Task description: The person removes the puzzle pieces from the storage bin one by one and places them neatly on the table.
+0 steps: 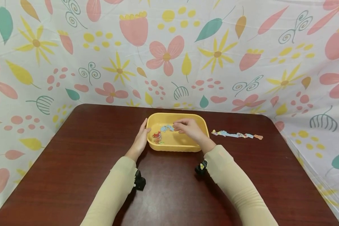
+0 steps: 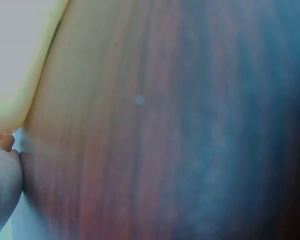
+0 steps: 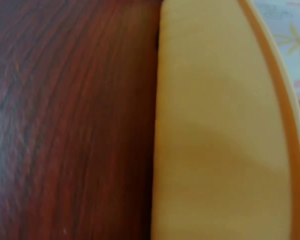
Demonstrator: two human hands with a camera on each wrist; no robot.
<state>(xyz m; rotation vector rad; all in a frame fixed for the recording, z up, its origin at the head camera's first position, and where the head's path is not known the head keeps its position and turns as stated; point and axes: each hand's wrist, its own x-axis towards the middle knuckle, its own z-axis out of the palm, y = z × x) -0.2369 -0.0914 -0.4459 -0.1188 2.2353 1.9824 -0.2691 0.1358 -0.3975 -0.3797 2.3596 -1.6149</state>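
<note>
In the head view my left hand [image 1: 140, 139] grips the left side of a yellow plastic tray [image 1: 183, 148], thumb over the rim and fingers along the outer wall. My right hand [image 1: 190, 128] reaches over the tray's right part, its thumb and fingertips pinching the right end of light-blue flat cut-outs [image 1: 166, 128]. Red and orange cut-outs [image 1: 156, 135] lie along the tray's left side. The left wrist view catches part of the left hand [image 2: 4, 170] under the tray's edge [image 2: 35, 80]. The right wrist view is mostly the tray's outer wall [image 3: 219, 125].
Right of the tray, a row of small colourful cut-outs [image 1: 237, 135] lies on the dark red-brown table [image 1: 169, 188]. A flower-printed cloth [image 1: 169, 91] hangs behind the table's far edge. Black wrist cameras [image 1: 139, 181] sit at both sleeves.
</note>
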